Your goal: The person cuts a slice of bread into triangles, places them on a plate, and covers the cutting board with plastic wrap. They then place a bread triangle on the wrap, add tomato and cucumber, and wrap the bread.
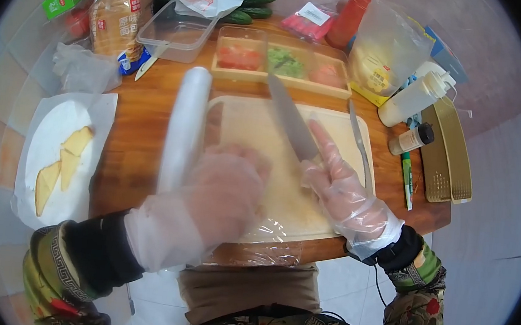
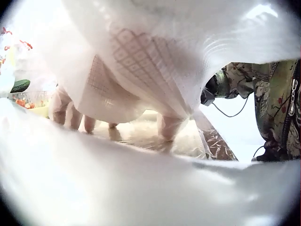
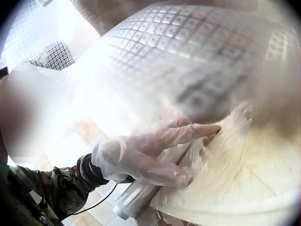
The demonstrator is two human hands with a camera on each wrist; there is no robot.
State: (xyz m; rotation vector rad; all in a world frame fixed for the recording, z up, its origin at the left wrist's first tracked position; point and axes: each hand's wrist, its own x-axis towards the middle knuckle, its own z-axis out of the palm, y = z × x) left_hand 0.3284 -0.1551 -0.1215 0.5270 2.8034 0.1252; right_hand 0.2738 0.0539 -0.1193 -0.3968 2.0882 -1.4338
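Note:
My gloved right hand [image 1: 354, 203] grips a kitchen knife [image 1: 293, 118], its index finger stretched along the blade and the tip pointing away over the cutting board [image 1: 242, 123]. Blurred in the head view, my gloved left hand [image 1: 223, 187] is over the board's left part. In the right wrist view that left hand [image 3: 146, 153] has its thumb and index finger spread apart, fingertips at the clear cling film [image 3: 225, 146] lying on the board. Along the board's left edge stands the roll of film [image 1: 186, 118], partly hidden by the left hand.
A narrow table knife [image 1: 362, 147] lies on the board's right edge. Behind are a sectioned tray [image 1: 250, 77] of chopped food and a clear box [image 1: 179, 32]. Bread pieces [image 1: 69, 166] rest on white paper at left. Bottles [image 1: 414, 99] and a basket [image 1: 453, 150] stand at right.

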